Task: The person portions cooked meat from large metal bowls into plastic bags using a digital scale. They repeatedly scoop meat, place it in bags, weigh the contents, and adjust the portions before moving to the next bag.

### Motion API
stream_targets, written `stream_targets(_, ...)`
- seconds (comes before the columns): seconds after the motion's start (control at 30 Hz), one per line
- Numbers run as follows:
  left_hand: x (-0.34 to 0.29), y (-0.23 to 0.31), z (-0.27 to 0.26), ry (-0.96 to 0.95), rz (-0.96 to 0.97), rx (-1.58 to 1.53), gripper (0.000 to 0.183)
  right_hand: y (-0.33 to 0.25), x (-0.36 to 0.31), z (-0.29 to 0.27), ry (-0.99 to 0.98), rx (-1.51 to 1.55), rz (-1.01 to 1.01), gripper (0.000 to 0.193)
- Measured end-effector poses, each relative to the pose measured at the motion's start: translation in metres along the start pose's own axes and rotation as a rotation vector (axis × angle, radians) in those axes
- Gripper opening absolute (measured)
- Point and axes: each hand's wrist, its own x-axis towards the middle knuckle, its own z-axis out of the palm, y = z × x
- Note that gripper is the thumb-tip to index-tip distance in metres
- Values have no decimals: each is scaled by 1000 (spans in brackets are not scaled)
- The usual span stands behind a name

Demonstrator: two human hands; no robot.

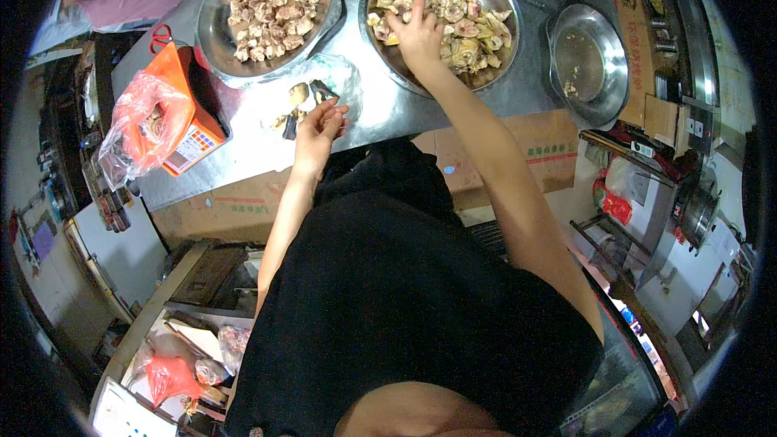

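Observation:
My right hand reaches into a wide steel basin heaped with pale yellowish chunks of meat. Its fingers are spread and touch the pieces, with no piece clearly gripped. My left hand hovers over the near edge of the table, its fingers half curled and somewhat apart, with nothing visible in them. Just beyond it, on a clear plastic bag, lie a few pale and dark pieces. A black object sits by its fingertips; its kind I cannot make out.
Another steel basin at the far left holds browner meat chunks. An orange scale carries a clear-and-red plastic bag, with red-handled scissors behind. To the right stands a basin with small scraps. A person's pink clothing shows across the table.

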Motion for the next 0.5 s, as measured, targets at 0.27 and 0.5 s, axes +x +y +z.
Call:
stream_targets(0.27, -10, -7, -18, 101, 5, -44, 38, 93, 23, -15, -254, 539, 282, 33)
stream_targets(0.5, -9, -16, -14, 42, -30, -12, 38, 174, 28, -69, -311, 1085, 323, 52)
